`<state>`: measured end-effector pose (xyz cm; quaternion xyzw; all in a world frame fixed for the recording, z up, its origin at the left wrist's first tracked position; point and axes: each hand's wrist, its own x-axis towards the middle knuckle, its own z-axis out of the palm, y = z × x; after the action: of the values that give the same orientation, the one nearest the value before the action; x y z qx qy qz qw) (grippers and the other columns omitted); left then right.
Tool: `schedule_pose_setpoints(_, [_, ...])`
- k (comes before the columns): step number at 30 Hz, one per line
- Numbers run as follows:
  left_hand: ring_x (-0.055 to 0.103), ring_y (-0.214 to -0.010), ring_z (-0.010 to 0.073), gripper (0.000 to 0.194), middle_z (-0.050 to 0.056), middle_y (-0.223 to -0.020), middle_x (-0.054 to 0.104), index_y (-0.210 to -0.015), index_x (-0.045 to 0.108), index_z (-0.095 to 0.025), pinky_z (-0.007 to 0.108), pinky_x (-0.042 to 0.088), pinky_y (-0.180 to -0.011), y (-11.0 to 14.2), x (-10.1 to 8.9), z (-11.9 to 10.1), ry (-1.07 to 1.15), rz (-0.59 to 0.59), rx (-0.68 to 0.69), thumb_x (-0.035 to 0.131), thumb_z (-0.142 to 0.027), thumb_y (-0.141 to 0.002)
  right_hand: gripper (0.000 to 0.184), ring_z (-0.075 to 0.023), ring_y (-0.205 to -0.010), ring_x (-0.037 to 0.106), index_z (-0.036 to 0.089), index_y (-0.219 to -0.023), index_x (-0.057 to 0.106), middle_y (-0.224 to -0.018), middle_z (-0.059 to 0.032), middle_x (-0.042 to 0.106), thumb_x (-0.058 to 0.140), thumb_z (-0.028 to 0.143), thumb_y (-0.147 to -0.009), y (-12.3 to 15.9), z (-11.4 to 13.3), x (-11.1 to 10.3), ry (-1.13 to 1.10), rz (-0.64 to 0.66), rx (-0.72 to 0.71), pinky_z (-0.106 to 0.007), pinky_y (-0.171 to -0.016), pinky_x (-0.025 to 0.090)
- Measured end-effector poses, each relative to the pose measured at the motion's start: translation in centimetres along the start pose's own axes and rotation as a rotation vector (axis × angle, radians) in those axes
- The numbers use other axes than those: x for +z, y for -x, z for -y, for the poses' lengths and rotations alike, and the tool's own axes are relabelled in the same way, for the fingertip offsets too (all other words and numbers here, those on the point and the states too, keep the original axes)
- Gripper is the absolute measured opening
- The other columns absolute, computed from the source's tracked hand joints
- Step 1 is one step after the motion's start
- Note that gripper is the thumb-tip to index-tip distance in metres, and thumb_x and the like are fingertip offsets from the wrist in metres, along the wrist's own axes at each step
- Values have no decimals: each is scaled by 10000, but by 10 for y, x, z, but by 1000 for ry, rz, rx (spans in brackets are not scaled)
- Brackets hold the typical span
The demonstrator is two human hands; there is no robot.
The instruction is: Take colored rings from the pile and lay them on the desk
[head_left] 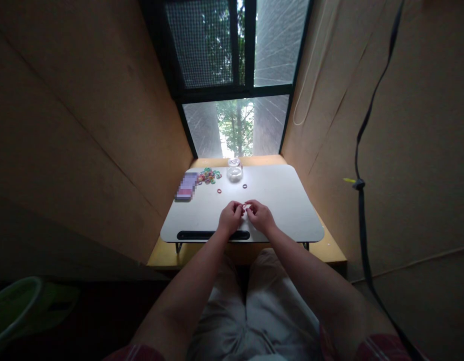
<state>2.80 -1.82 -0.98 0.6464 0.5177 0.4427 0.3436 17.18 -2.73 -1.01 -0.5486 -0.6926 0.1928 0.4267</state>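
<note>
Plaid sleeves (382,347) and light trousers (250,311) frame a worker bent over a white surface (292,210), where the left hand (231,216) and right hand (260,215) meet, fingers curled, apparently pinching a small pinkish piece (244,205) between their fingertips above the near middle of the board. Such fine handling calls for a light pinch from both sides, wrists steady and fingertips clear of the piece's middle, since too hard a pull could make it slip. Slim and pale pink, the piece is mostly hidden by the fingers; its full shape cannot be told. Beyond it lie a reddish ring (217,191) and a dark ring (244,188), apart from each other. Farther off, a heap of multicoloured rings (209,176) sits between a phone (187,186) and a clear round container (235,174).
</note>
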Motion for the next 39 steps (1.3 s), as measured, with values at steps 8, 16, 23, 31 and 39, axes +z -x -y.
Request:
schedule_pose_setpoints(8, [608, -659, 127, 214, 15, -747, 671, -869, 575, -186, 243, 435, -615, 2, -1, -4, -29, 24, 3, 461, -367, -863, 276, -119, -582, 557, 242, -1062, 610, -718, 22, 645, 494, 257, -812, 0, 0, 0, 0, -7, 10, -223, -584, 417])
schedule_pose_setpoints(16, [595, -667, 131, 205, 16, -737, 666, -862, 596, -188, 250, 431, -644, 2, -2, -6, -53, 3, 6, 473, -351, -853, 199, -139, -640, 588, 238, -925, 654, -765, -2, 678, 499, 240, -800, 0, 2, -2, -32, 9, 28, -241, -611, 437])
schedule_pose_setpoints(23, [579, -688, 136, 194, 22, -762, 652, -848, 616, -188, 255, 435, -649, 2, -3, -7, -122, 8, 73, 507, -348, -831, 166, -134, -632, 555, 216, -840, 644, -717, -3, 643, 492, 279, -816, -1, 2, -1, 26, -11, 3, -232, -595, 400])
schedule_pose_setpoints(31, [603, -722, 133, 156, 44, -847, 651, -842, 612, -180, 245, 477, -644, 1, 1, -6, -52, 8, 74, 563, -320, -792, 147, -133, -649, 534, 207, -801, 637, -740, -6, 635, 493, 241, -801, -3, 0, 0, 46, -25, -13, -239, -624, 398])
schedule_pose_setpoints(39, [611, -684, 135, 162, 14, -772, 666, -850, 614, -197, 252, 444, -630, 4, -2, -9, -117, 2, 51, 539, -337, -814, 143, -129, -633, 529, 200, -744, 603, -713, -7, 621, 494, 261, -813, -2, 1, 0, 67, -36, -16, -234, -613, 390])
